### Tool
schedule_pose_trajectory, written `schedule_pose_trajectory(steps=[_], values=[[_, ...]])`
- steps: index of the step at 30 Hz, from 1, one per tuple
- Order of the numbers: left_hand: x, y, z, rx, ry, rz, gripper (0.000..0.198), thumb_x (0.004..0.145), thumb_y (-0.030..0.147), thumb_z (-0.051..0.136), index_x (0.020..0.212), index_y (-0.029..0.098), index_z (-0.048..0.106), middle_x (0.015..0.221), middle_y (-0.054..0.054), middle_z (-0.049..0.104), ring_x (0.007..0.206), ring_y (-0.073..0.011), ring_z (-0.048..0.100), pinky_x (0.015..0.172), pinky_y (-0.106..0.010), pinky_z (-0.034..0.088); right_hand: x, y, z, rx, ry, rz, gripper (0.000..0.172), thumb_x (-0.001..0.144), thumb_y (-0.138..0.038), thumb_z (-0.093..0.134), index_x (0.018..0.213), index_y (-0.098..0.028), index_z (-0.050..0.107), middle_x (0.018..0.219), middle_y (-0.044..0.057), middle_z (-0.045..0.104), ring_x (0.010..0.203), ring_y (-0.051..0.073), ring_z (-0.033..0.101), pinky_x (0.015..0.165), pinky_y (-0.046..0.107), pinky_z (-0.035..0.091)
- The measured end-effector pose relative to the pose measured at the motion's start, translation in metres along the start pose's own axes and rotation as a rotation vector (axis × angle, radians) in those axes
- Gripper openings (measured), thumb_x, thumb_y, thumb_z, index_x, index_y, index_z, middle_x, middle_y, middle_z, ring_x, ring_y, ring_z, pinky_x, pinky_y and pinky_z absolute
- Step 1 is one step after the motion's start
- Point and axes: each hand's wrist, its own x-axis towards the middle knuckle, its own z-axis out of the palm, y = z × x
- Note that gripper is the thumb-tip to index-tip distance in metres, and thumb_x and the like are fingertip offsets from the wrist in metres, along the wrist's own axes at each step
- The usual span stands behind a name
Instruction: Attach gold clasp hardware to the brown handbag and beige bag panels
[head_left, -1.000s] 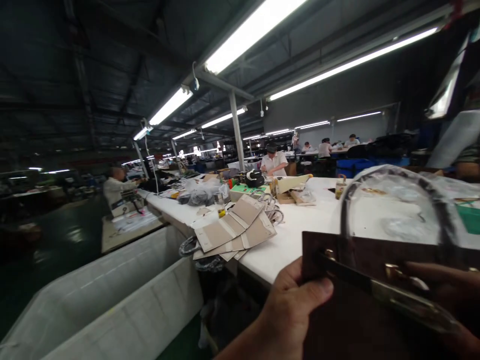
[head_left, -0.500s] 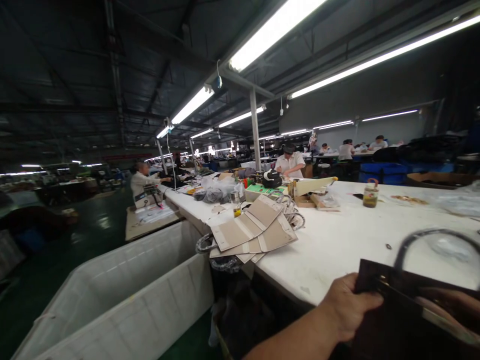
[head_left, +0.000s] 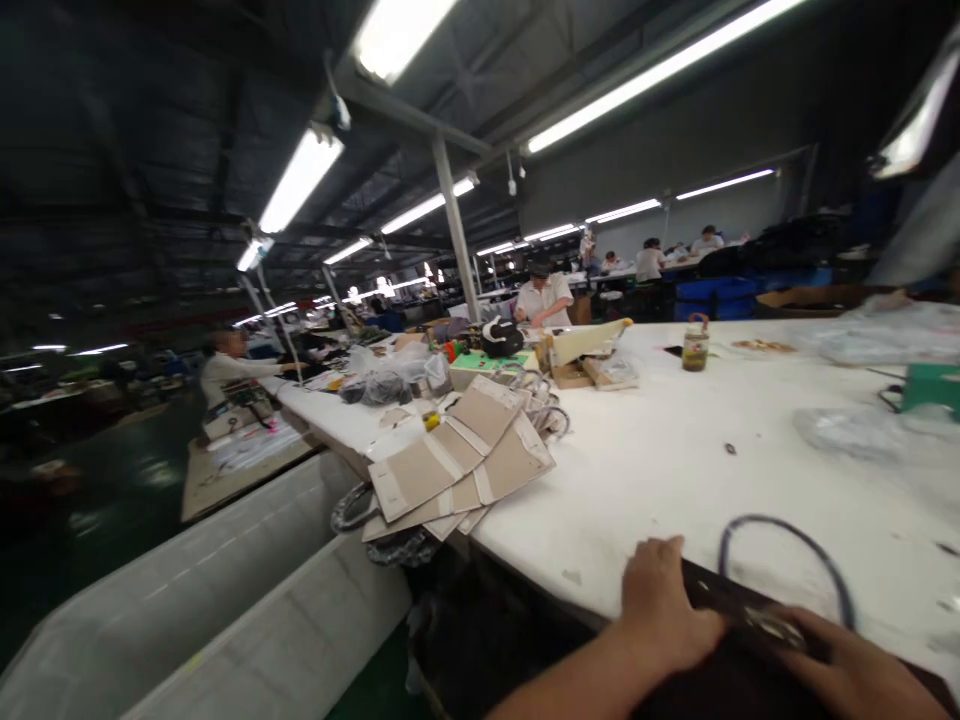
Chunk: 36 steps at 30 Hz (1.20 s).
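A dark brown handbag (head_left: 712, 688) with a dark looped handle (head_left: 784, 522) is at the lower right, against the near edge of the white table. My left hand (head_left: 664, 605) is closed around its upper left corner, thumb on the near side. On the bag's top edge, my right hand (head_left: 855, 660) grips beside a shiny metal fitting (head_left: 774, 626); part of that hand is blurred. The lower part of the bag runs out of the picture.
Flat beige bag panels (head_left: 465, 455) overhang the corner of the white table (head_left: 637, 470). Left of it stands a large whitish bin (head_left: 300, 620). A glass jar (head_left: 695, 348), plastic wrap (head_left: 847, 432) and a green object (head_left: 930, 388) lie farther back. A co-worker (head_left: 544, 295) works across the table.
My view has turned right and down. The handbag has tilted away and dropped lower, its handle now leaning over the tabletop. My right hand has come to the metal fitting on the top edge.
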Motion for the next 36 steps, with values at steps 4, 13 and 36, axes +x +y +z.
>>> schedule_pose_trajectory(steps=[4, 13, 36], values=[[0.04, 0.0, 0.008, 0.333, -0.154, 0.085, 0.034, 0.081, 0.038, 0.069, 0.109, 0.02, 0.075, 0.106, -0.013, 0.069, 0.104, -0.0319, 0.06, 0.092, -0.043, 0.047, 0.026, 0.001, -0.025, 0.056, -0.285, 0.212, 0.021, 0.079, -0.042, 0.069, 0.087, -0.025, 0.077, 0.082, 0.004, 0.078, 0.08, 0.028, 0.074, 0.071, 0.035, 0.056], [0.077, -0.012, 0.029, 0.436, -0.111, 0.144, 0.031, 0.085, 0.053, 0.073, 0.085, 0.023, 0.065, 0.093, -0.005, 0.066, 0.102, -0.0275, 0.055, 0.085, -0.041, 0.037, 0.088, 0.021, -0.044, 0.672, -0.063, 0.638, 0.034, 0.076, -0.044, 0.082, 0.095, -0.019, 0.068, 0.058, -0.006, 0.05, 0.042, 0.008, 0.038, 0.039, 0.022, 0.034], [0.084, -0.014, 0.039, 0.466, -0.114, 0.084, 0.018, 0.085, 0.036, 0.073, 0.083, 0.024, 0.061, 0.091, -0.005, 0.064, 0.1, -0.0278, 0.052, 0.082, -0.043, 0.032, 0.167, 0.058, 0.039, 1.089, -0.19, 0.746, 0.028, 0.08, -0.033, 0.082, 0.093, -0.016, 0.063, 0.058, -0.008, 0.045, 0.044, 0.005, 0.027, 0.036, 0.015, 0.027]])
